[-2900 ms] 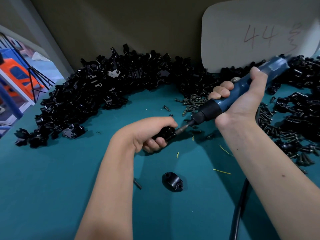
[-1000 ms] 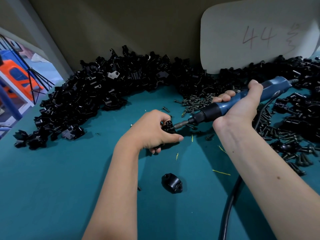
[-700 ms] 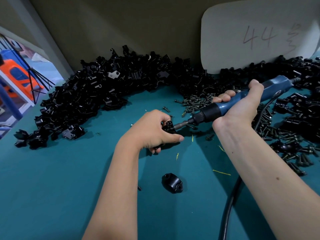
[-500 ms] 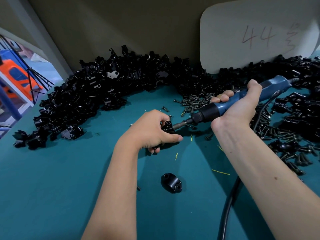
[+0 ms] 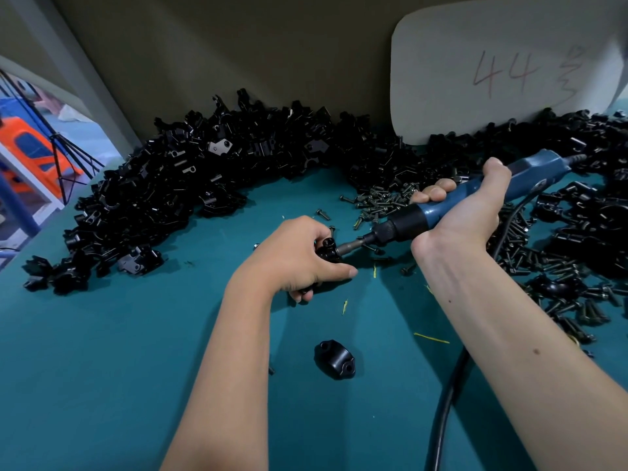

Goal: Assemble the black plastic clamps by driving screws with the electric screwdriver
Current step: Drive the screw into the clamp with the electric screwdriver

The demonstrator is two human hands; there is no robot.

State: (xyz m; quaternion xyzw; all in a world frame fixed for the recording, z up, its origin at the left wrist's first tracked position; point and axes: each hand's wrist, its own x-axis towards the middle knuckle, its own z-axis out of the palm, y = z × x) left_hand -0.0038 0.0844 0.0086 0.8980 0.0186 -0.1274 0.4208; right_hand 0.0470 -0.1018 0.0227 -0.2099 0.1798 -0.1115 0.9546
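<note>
2 hands met over the teal counter (image 5: 102, 368): the left hand (image 5: 299, 260) gripped a black clamp (image 5: 328, 251) just above it, while the right hand (image 5: 465, 212) wrapped the electric screwdriver (image 5: 441, 207). The screwdriver's long axis slanted down-left from the right hand, its bit touching the clamp's right side.

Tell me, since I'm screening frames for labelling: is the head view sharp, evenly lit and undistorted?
Head view: sharp on the left hand and blue electric screwdriver; soft light, faint shadows on the teal table mat; heaped black plastic clamp parts lose detail; wide-angle bending at edges.
</note>
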